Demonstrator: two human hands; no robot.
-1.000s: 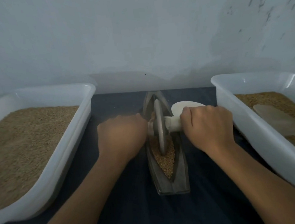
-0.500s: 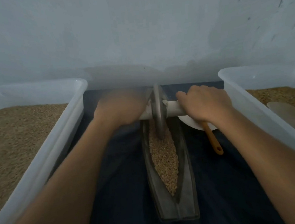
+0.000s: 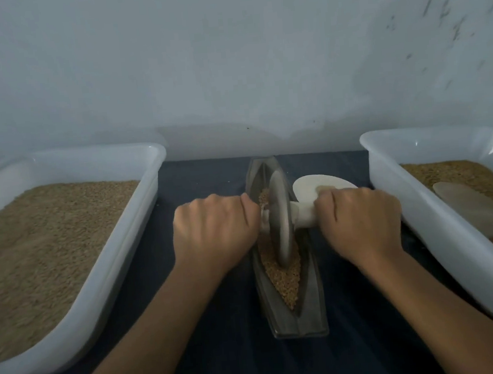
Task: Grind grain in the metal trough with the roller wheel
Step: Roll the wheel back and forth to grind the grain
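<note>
White plastic tub of tan grain [image 3: 148, 165] lies left of the left hand [image 3: 213, 234], which grips the pale axle handle [image 3: 303, 216]. Between both fists the grey metal roller wheel [image 3: 281, 222] stands upright in the boat-shaped metal trough [image 3: 315, 309] of grain [image 3: 286, 284]. The right hand [image 3: 362, 224] curls round the handle's other end, a second white tub [image 3: 386, 159] beyond it

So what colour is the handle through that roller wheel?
White, the handle shows best in the head view.

The dark cloth [image 3: 224, 353] is free between the left tub [image 3: 121, 272] and the metal trough [image 3: 293, 326], wide enough for a forearm. On the right, a white spoon [image 3: 313, 185] lies just beside the trough, and the right tub [image 3: 439, 229] narrows the passage.
</note>
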